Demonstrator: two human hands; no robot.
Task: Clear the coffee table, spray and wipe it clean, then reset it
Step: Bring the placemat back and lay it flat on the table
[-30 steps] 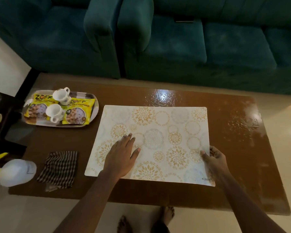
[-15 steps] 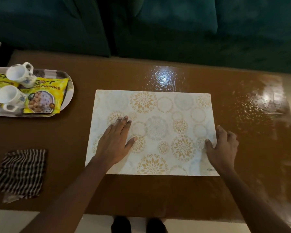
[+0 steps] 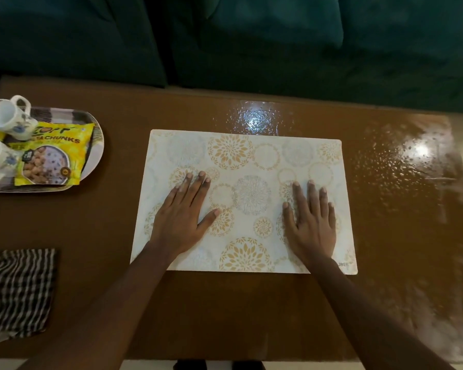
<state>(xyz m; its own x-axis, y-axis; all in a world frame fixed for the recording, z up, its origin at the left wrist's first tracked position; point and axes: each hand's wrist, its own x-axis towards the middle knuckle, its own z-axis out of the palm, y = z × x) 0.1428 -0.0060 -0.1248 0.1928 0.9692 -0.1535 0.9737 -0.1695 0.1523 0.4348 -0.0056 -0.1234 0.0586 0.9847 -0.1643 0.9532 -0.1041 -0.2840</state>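
A white placemat [image 3: 251,156] with gold and grey flower circles lies flat in the middle of the brown coffee table [image 3: 112,222]. My left hand [image 3: 183,217] presses flat on the mat's left half, fingers straight. My right hand [image 3: 312,220] lies flat on the mat's right half, fingers straight too. A striped tray [image 3: 91,161] at the table's left end carries two white cups [image 3: 7,117] and a yellow snack packet [image 3: 54,156]. A checked cloth [image 3: 16,289] lies near the front left corner.
A dark green sofa [image 3: 251,44] runs along the far side of the table. The table's right part [image 3: 401,166] looks wet and shiny with droplets. My feet show just under the front edge.
My right hand moved from gripping the mat's right edge to lying flat on the mat. The view shifted closer and lower; the spray bottle is out of sight.
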